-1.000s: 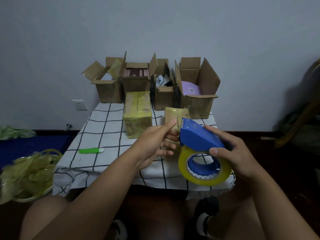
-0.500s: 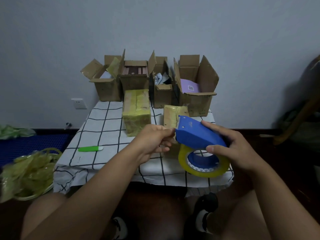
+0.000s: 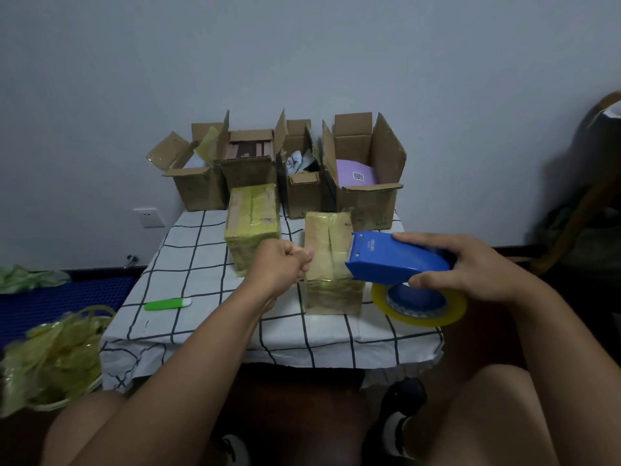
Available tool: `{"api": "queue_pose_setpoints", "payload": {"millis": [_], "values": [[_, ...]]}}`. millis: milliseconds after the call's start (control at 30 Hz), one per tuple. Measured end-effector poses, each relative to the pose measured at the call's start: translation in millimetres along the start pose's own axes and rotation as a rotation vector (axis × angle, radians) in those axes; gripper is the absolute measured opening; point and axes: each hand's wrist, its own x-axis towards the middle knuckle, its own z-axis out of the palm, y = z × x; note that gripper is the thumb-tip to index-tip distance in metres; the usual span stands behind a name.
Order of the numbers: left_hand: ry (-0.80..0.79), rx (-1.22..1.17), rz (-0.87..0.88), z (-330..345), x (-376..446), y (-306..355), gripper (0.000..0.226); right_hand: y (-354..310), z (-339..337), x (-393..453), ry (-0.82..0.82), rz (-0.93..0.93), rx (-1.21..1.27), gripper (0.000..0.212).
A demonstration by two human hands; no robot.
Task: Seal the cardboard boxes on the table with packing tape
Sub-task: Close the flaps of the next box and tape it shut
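I judge a strip is being drawn for the small tape-wrapped cardboard box (image 3: 331, 264) near the table's front edge. My right hand (image 3: 470, 264) grasps the blue plastic tape dispenser (image 3: 396, 260) with its glossy yellowish roll; my left hand (image 3: 282, 264) is clenched, apparently pinching the tape end, though the film is too clear to confirm. Next: lay the strip flat. Four open corrugated boxes (image 3: 366, 169) wait behind on the checked cloth (image 3: 188, 264).

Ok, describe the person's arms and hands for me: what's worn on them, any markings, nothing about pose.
Both arms are bare from the hands back to the frame's bottom edge; no sleeves show. The left hand and right hand wear no gloves. No watch, bracelet or ring can be seen on either wrist or on the fingers that show, and no tattoos or other markings are visible.
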Motion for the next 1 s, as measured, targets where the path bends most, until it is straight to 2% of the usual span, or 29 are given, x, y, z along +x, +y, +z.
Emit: {"api": "queue_pose_setpoints", "payload": {"millis": [100, 167, 267, 500, 1000], "values": [[0.020, 0.034, 0.003, -0.8, 0.0, -11.5, 0.027, 9.1, -7.5, 0.7, -0.036, 0.030, -0.020, 0.060], [0.044, 0.009, -0.010, 2.7, -1.9, -18.4, 0.013, 12.2, -10.5, 5.6, -0.066, 0.040, -0.062, 0.060], [0.094, -0.037, -0.041, 8.5, -5.2, -28.1, 0.025, 15.5, -12.2, 16.0, -0.103, 0.048, -0.115, 0.061], [0.189, -0.088, -0.066, 18.3, -5.3, -43.9, 0.027, 18.4, -14.2, 32.5, -0.152, 0.060, -0.161, 0.061], [0.113, -0.173, -0.157, 25.3, -1.6, -43.4, 0.026, 29.0, -13.8, 29.9, -0.190, 0.133, -0.188, 0.063]]}}
